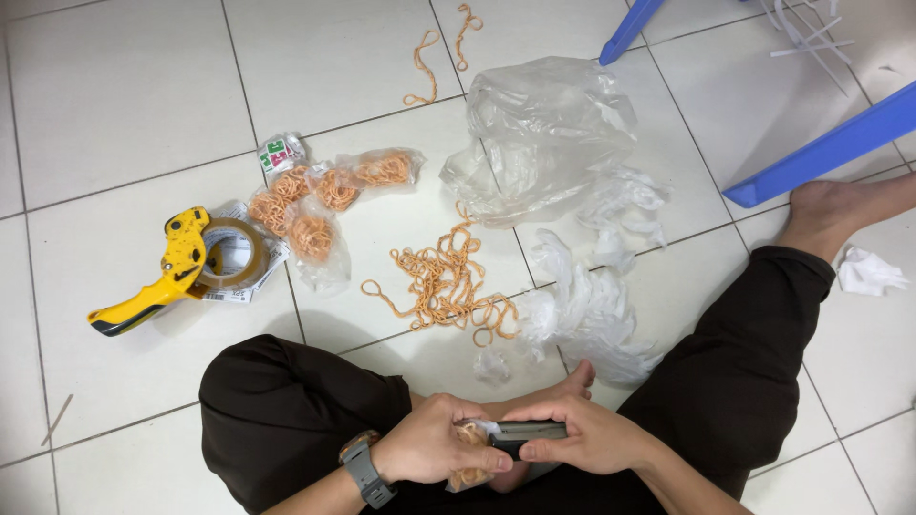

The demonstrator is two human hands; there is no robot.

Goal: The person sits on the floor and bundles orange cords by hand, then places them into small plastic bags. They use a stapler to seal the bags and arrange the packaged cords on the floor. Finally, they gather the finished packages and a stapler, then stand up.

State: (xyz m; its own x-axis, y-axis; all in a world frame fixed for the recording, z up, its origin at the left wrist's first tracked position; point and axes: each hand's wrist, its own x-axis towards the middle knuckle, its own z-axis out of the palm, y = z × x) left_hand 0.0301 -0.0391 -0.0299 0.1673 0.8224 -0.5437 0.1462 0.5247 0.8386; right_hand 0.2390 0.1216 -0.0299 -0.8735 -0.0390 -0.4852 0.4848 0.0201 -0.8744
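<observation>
I sit cross-legged on a white tiled floor. My left hand (434, 446), with a grey watch on its wrist, pinches a small clear bag of orange rubber bands (469, 456) low over my lap. My right hand (587, 437) grips a small dark flat tool (523, 434) pressed against the top of that bag. Both hands touch at the bag's mouth. A loose pile of orange rubber bands (447, 281) lies on the floor ahead of my knees.
Several filled small bags of rubber bands (320, 195) lie at the left, beside a yellow tape dispenser (181, 265). A big crumpled clear plastic bag (539, 133) and small empty bags (592, 305) lie at the right. Blue furniture legs (821, 148) stand at the far right.
</observation>
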